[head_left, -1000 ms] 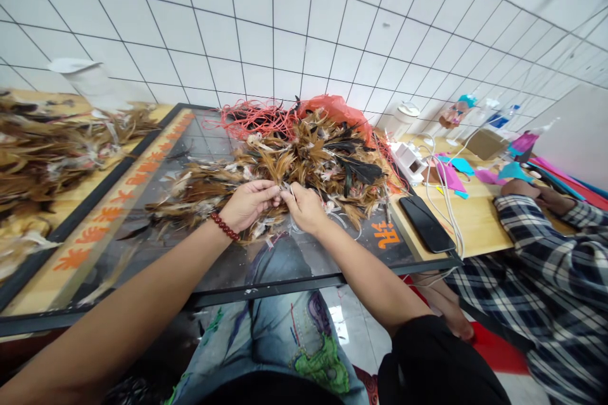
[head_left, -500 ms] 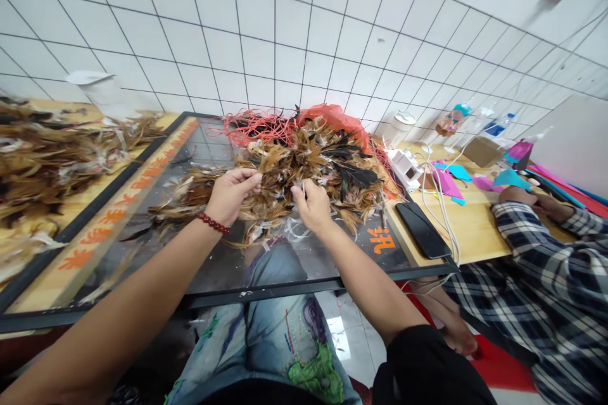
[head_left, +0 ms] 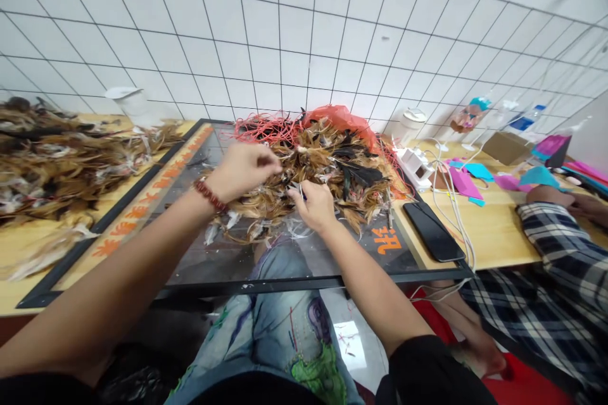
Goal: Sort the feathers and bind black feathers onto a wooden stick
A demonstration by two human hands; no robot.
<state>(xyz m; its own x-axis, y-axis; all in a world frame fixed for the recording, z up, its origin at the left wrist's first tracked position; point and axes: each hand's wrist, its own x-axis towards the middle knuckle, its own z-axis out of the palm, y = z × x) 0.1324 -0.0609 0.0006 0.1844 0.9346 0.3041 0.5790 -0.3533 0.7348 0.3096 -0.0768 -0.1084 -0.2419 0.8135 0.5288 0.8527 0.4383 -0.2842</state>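
Note:
A heap of brown and black feathers (head_left: 332, 164) lies on the glass-topped, black-framed board (head_left: 204, 266). My left hand (head_left: 244, 171), with a red bead bracelet at the wrist, is over the heap's left part, its fingers bent together; motion blur and the angle hide whether they hold anything. Close to the right, my right hand (head_left: 314, 204) is at the heap's front edge, thumb and finger pinched on something small that I cannot make out. Thin white strips (head_left: 297, 228) lie just below this hand.
More feathers (head_left: 71, 164) cover the table at left. Red strings (head_left: 266, 128) and a red plastic bag (head_left: 342, 119) sit behind the heap. At right are a phone (head_left: 433, 232), a white power strip (head_left: 415, 168), cables and coloured pieces. A person's plaid sleeve (head_left: 560, 240) shows further right.
My left hand has risen slightly and moved a little right, its fingers now blurred. My right hand stays near the same place. The view has shifted, so the table appears further right.

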